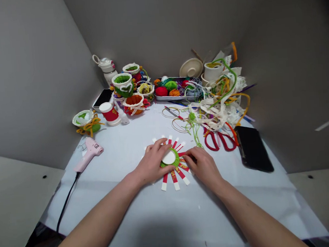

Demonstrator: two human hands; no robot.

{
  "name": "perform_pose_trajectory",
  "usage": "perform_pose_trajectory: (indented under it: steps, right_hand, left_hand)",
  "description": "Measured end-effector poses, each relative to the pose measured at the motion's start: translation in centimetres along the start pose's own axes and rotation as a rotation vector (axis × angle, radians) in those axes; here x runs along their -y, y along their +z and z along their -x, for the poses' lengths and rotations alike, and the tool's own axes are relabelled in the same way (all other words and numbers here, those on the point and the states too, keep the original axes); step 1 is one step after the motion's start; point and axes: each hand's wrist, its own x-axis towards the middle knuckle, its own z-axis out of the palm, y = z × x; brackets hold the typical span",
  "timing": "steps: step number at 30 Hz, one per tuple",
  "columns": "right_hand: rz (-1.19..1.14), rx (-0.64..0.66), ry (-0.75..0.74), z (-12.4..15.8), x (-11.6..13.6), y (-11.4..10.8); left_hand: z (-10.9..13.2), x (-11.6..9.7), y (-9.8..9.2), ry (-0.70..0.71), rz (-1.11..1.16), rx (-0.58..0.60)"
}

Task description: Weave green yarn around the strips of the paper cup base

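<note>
While my left hand [153, 161] spans the cut-open paper cup [168, 157] at the centre of the frame, thumb and fingers parted around its smooth white disc, my right hand [204, 166] pinches a red strip [181, 154] just right of it. I judge I'm weaving soft-looking green yarn [177, 159] around the disc; the next pass seems to call for lifting this strip. Flat, stiff-looking, the white-tipped strips radiate like petals across the pale table [126, 219].

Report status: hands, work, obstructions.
Left hand on green-ringed white disc. Right hand at red strip. Strips splayed around disc. Red scissors off right, not in way.
</note>
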Motion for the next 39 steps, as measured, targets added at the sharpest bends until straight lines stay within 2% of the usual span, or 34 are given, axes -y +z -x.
perform_pose_trajectory:
  steps: [3,7,13,18,22,27,32,39]
  right_hand:
    - [-0.016,0.001,-0.006,-0.1,0.1,-0.2]
    - [-0.083,0.013,-0.055,0.7,0.8,-1.1]
    - [-0.125,0.065,-0.134,4.1,2.3,-2.2]
    - [-0.072,0.050,-0.170,7.3,3.4,-2.3]
    - [-0.038,0.037,-0.168,8.4,3.8,-2.3]
    - [-0.015,0.025,-0.146,8.1,3.8,-2.5]
    - [-0.010,0.029,-0.063,7.2,3.0,-2.7]
    - [0.017,0.154,-0.055,2.3,1.9,-2.4]
  left_hand:
    - [0.0,0.2,0.2,-0.037,0.026,-0.012]
    - [0.1,0.7,-0.8,0.002,0.034,0.014]
    - [0.3,1.4,-1.8,0.067,0.042,0.109]
    - [0.3,1.3,-1.5,0.074,0.056,0.089]
    - [0.2,1.2,-1.6,0.064,0.079,0.062]
    - [0.2,1.3,-1.6,0.048,0.088,0.074]
    - [0.3,1.2,-1.6,0.048,0.094,0.080]
    - [0.1,0.8,-2.3,0.032,0.090,0.152]
